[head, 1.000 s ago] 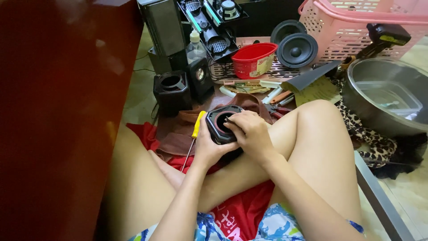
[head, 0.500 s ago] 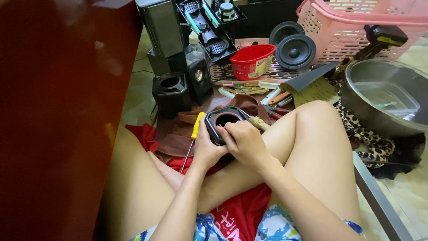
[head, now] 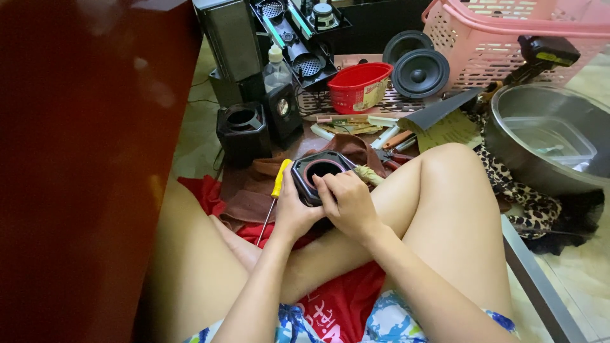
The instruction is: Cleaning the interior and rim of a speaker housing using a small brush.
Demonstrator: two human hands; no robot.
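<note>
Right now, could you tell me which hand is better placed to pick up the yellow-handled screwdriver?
Left, probably. The left hand cradles the black speaker housing right beside the screwdriver, while the right hand lies across the housing's far side.

A screwdriver (head: 277, 190) lies left of the speaker housing (head: 318, 174); a tub (head: 359, 87) sits behind it.

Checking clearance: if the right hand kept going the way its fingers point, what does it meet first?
The right hand points up-left and already touches the small black speaker housing. Beyond it, probably the yellow-handled screwdriver, though depth is unclear.
</note>
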